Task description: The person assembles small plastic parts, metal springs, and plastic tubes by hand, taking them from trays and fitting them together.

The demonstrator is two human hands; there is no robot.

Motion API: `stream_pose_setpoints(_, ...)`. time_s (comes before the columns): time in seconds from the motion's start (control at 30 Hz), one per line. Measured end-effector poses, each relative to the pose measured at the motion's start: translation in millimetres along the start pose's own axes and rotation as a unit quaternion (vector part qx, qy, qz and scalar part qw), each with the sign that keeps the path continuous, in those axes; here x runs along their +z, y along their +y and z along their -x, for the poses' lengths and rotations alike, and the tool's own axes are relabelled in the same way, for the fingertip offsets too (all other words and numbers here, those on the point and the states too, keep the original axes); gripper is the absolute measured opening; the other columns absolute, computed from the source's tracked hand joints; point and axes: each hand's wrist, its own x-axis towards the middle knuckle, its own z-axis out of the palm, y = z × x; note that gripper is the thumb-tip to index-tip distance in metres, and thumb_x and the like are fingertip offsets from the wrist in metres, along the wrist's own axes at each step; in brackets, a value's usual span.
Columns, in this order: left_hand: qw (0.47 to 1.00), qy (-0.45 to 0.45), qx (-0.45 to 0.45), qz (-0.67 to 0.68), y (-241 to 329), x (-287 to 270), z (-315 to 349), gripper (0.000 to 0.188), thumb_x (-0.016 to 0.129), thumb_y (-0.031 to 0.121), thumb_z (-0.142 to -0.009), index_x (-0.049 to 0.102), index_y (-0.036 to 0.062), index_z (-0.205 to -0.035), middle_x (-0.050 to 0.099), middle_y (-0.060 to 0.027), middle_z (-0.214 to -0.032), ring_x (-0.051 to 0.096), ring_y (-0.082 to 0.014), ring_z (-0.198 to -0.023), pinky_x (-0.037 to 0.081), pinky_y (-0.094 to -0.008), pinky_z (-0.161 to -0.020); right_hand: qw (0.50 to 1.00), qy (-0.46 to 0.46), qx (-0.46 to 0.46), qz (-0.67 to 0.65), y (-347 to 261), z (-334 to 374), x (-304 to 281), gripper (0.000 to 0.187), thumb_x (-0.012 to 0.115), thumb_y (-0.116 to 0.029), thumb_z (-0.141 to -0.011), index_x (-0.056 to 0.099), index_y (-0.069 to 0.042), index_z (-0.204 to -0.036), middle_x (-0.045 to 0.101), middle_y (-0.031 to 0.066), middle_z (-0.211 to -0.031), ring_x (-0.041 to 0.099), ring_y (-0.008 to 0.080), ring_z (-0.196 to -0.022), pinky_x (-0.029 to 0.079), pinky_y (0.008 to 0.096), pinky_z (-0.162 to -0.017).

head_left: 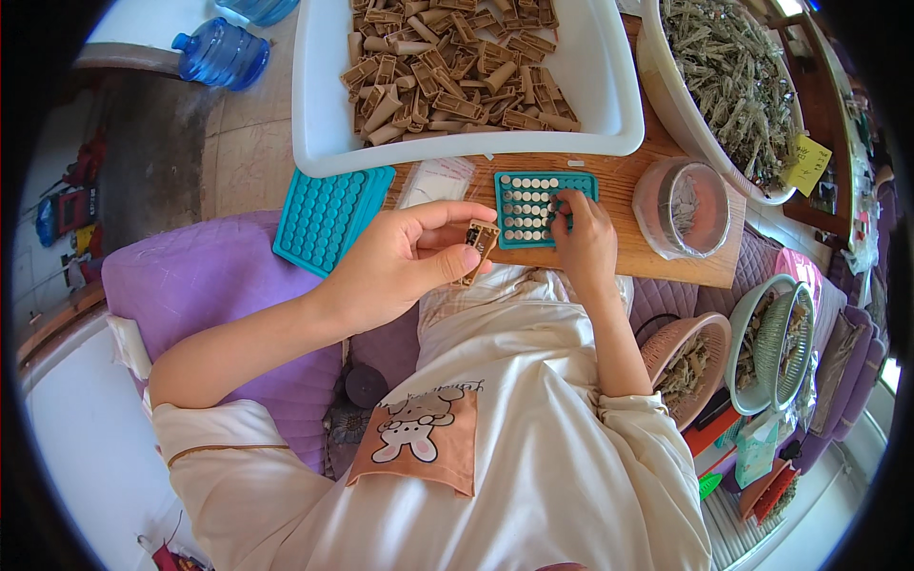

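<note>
My left hand (405, 252) grips a small brown plastic casing (479, 249) between thumb and fingers. The casing's open side shows, with dark parts inside. My right hand (586, 238) is over the right part of a teal tray (507, 179) with rows of small round silver button cells (521, 209). Its fingertips are pinched together down at the cells, and what lies between them is hidden. Left of my left hand lies a second teal tray (328, 214) of round cups, tilted over the table's edge. A clear plastic bag (438, 181) sits between the two trays.
A large white bin (466, 145) of brown casings (447, 67) stands ahead. To the right are a round tub (681, 105) of greyish pieces and a clear container (684, 205) on the wooden table (705, 271). Plastic baskets (690, 366) stand lower right; blue water jugs (221, 54) stand far left.
</note>
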Motion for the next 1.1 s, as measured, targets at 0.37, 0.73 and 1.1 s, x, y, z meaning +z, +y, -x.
stream_pose_setpoints(0.37, 1.000, -0.009, -0.021, 0.004, -1, 6, 4, 0.036, 0.054, 0.009, -0.083, 0.043, 0.0014, -0.117, 0.054, -0.0053, -0.102, 0.056, -0.0118, -0.090, 0.048, -0.0254, -0.077, 0.925, 0.166, -0.159, -0.301, -95, 8, -40, 0.029, 0.062, 0.009, -0.062, 0.052, 0.001, -0.089, 0.058, 0.0103, -0.075, 0.061, 0.0215, -0.074, 0.049, 0.0283, -0.065)
stream_pose_setpoints(0.73, 0.998, 0.054, -0.028, 0.021, -2, 7, 4, 0.024, 0.045, 0.001, -0.083, 0.050, -0.0020, -0.106, 0.057, -0.0049, -0.090, 0.055, -0.0073, -0.077, 0.046, -0.0200, -0.067, 0.946, 0.129, -0.141, -0.260, -68, 13, -36, 0.024, 0.062, 0.006, -0.063, 0.055, 0.000, -0.084, 0.060, 0.0104, -0.082, 0.060, 0.0247, -0.076, 0.049, 0.0312, -0.064)
stream_pose_setpoints(1.1, 1.000, 0.017, -0.004, -0.005, -6, 4, 5, 0.028, 0.041, -0.001, -0.081, 0.048, -0.0006, -0.108, 0.055, -0.0072, -0.094, 0.056, -0.0102, -0.079, 0.046, -0.0230, -0.071, 0.999, -0.017, -0.040, -0.022, 19, 11, -17, 0.019, 0.058, -0.002, -0.071, 0.055, -0.007, -0.089, 0.059, 0.0088, -0.078, 0.057, 0.0254, -0.071, 0.047, 0.0331, -0.060)
